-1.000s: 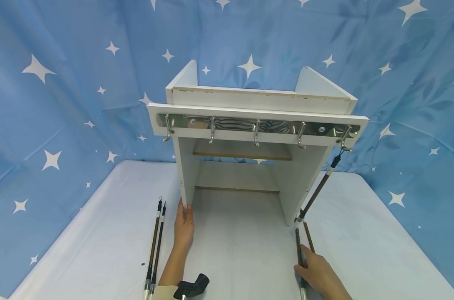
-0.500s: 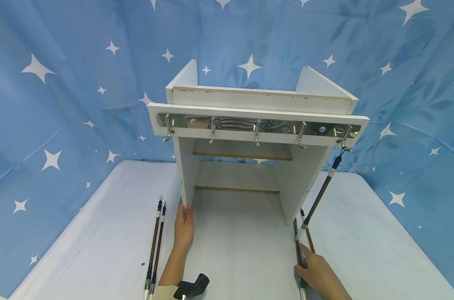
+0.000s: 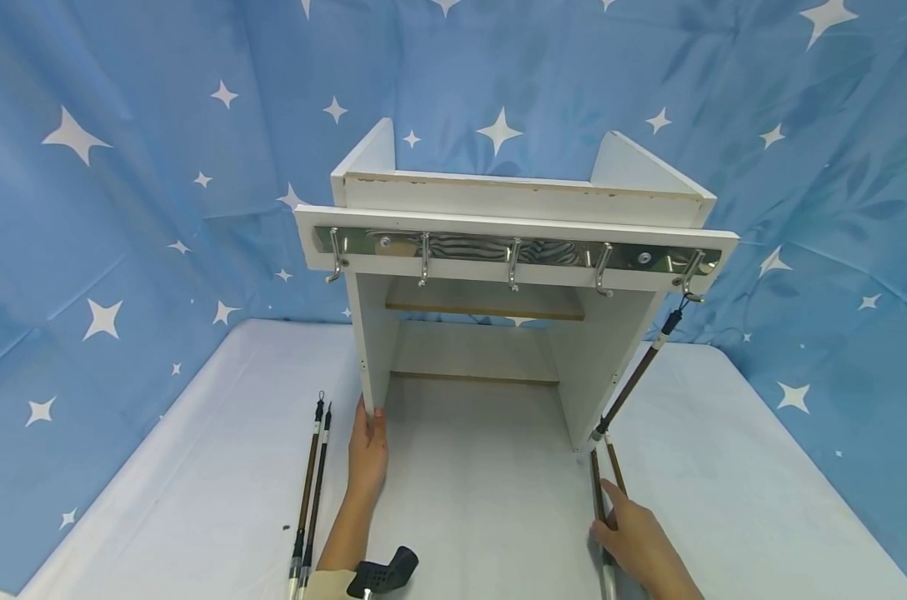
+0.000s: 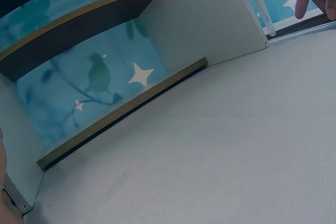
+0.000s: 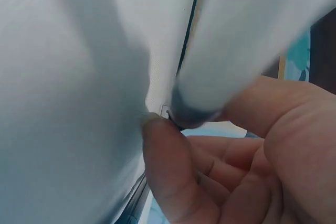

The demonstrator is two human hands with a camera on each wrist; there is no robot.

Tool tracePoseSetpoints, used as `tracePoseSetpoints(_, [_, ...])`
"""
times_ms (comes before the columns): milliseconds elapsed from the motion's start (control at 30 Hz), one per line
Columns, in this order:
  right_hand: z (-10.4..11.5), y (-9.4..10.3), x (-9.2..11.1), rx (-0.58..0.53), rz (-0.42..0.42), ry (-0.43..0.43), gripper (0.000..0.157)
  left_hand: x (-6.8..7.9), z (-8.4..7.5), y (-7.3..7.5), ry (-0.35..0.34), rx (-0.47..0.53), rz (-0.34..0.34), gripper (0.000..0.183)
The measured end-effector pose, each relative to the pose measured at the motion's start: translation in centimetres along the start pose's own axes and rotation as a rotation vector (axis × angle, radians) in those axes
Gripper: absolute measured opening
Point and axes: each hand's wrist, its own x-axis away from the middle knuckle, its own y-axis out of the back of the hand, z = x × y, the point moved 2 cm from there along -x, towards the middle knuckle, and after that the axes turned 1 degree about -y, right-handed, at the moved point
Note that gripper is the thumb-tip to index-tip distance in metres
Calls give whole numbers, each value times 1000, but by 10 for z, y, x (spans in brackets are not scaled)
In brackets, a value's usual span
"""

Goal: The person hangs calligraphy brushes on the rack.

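My left hand [image 3: 368, 457] grips the lower front edge of the left side panel of a white wooden shelf rack [image 3: 513, 218], thumb inside and fingers outside. My right hand [image 3: 637, 540] pinches a dark-handled calligraphy brush [image 3: 598, 493] that lies along the table by the rack's right foot. Close up in the right wrist view, the brush's pale bristles [image 5: 236, 51] are blurred, with thumb and fingers around the ferrule. Another calligraphy brush [image 3: 637, 373] hangs by its loop from the rightmost hook [image 3: 691, 275], white tip down. Behind the held one lies a lighter brown brush [image 3: 615, 468].
Two more brushes [image 3: 314, 475] lie side by side left of my left forearm. Several metal hooks [image 3: 513, 265] line the rack's front rail. A white cloth covers the table [image 3: 198, 467], and a blue starred curtain [image 3: 161, 167] stands behind it.
The hanging brush has swung toward me and back again. My right hand's thumb and index finger have spread slightly, and the brush on the table there has shifted a little to the right.
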Motion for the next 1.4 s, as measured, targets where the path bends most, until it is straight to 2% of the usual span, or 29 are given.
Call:
tracePoseSetpoints(200, [-3,3,-1,-9,-59,4,63,-1,2,0,15,-5,-2,56])
tracePoseSetpoints(400, [-4,7,-3,-26,-87,-40,63,-1,1,0,13,1,0,55])
tracePoseSetpoints(500, [-4,10,-3,-31,-118,-27,61,-1,0,0,7,-1,0,55])
tracePoseSetpoints(633, [-4,12,0,-38,-183,19,58,0,0,0,9,-8,1,57])
tracePoseSetpoints(867, [-3,15,3,-130,-266,33,59,0,-1,1,-1,-19,-3,57])
tracePoseSetpoints(1133, [-1,19,6,-194,-452,34,64,-1,1,0,-8,-14,-2,57])
tracePoseSetpoints(1267, [-1,19,6,-252,-433,1,72,-1,1,0,-13,-15,-5,56])
tracePoseSetpoints(1400, [0,19,6,-304,-379,29,80,0,-1,0,-10,-12,-8,55])
